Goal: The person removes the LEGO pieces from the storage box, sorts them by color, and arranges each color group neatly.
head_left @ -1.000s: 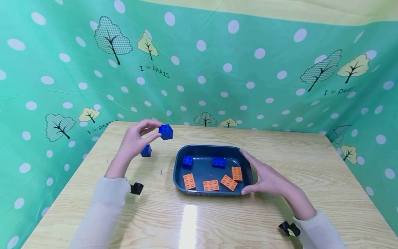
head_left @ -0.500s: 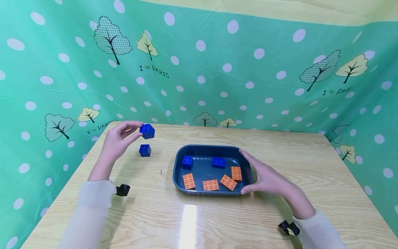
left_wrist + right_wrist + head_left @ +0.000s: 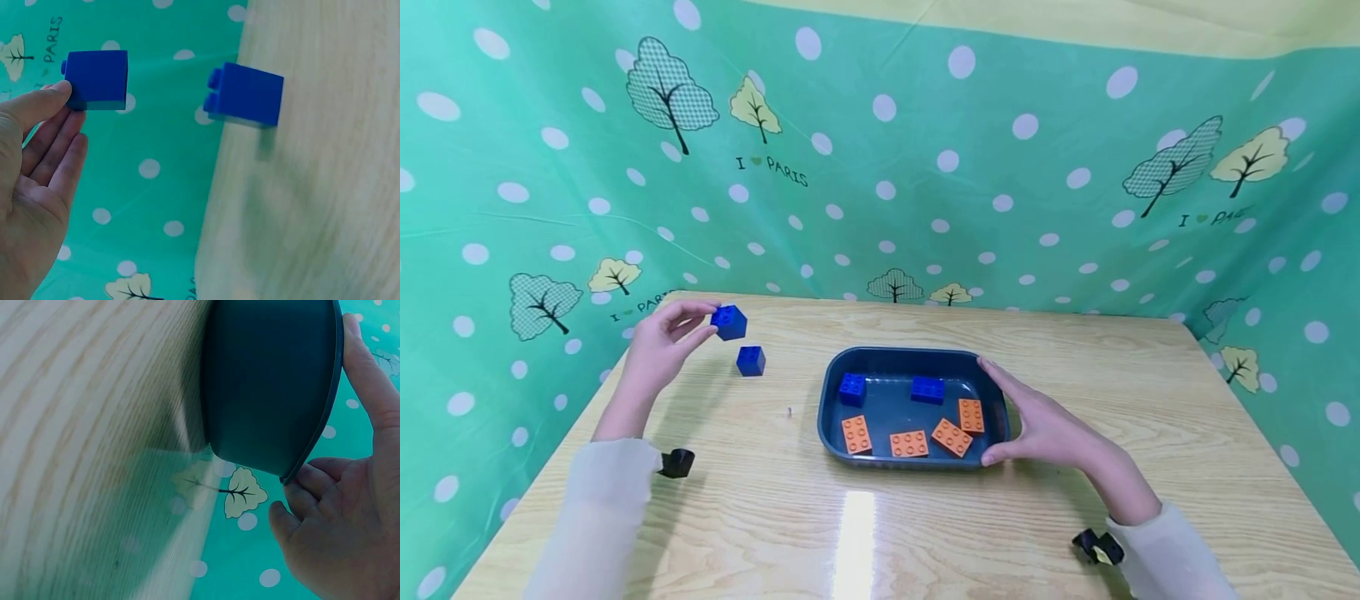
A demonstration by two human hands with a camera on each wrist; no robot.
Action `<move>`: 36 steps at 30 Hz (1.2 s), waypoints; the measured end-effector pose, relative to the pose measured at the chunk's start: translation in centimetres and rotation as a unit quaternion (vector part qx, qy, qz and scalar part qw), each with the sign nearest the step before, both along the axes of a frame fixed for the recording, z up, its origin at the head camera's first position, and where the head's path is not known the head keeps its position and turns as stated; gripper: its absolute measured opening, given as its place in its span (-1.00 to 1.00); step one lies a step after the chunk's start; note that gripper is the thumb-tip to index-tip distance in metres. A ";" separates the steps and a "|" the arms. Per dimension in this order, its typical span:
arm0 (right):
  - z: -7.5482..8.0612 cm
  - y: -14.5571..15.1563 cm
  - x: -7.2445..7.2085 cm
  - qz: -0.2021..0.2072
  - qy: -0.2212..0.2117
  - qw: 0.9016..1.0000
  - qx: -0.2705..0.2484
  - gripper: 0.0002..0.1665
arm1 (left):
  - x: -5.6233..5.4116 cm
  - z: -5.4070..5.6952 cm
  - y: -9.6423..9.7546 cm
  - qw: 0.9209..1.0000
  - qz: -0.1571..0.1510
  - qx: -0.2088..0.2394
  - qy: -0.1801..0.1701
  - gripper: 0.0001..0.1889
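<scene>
Up at the table's far left, my left hand pinches a blue toy building brick between thumb and fingers. The held brick hangs in the air in the left wrist view. Just right of it and lower, a second blue brick stands on the table, its studs up. My right hand grips the right end of a dark blue tray, thumb at the near corner and fingers along the far corner. In the right wrist view, the tray's wall hides what lies inside.
Inside the tray lie two blue bricks and several orange bricks. The wooden table ends at a green dotted curtain behind and at both sides. A tiny speck lies left of the tray.
My left hand has moved left with the blue brick, past the brick standing on the table, and dips slightly. My right hand and the tray stay where they were.
</scene>
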State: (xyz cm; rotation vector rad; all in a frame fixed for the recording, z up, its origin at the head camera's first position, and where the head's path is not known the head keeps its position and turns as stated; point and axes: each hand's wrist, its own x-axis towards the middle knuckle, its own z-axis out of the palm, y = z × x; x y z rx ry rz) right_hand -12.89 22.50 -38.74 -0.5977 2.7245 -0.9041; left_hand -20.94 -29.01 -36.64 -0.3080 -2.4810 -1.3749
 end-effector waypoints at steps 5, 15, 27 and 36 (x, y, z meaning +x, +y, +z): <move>0.1 0.0 0.0 -0.001 -0.002 1.000 0.002 0.52 | -0.2 -0.8 -0.7 1.000 0.008 -0.008 -0.009 -0.68; 0.1 0.0 0.0 0.000 0.000 1.000 0.003 0.52 | 0.0 -2.2 -1.4 0.999 0.019 -0.030 -0.016 -0.69; -0.1 0.0 -0.1 -0.001 0.000 1.000 0.005 0.52 | 0.3 -3.3 -2.0 0.997 0.033 -0.056 -0.053 -0.69; -0.1 -0.1 0.0 -0.004 -0.004 1.000 0.003 0.52 | 0.1 -4.3 -2.3 0.993 0.023 -0.063 -0.093 -0.64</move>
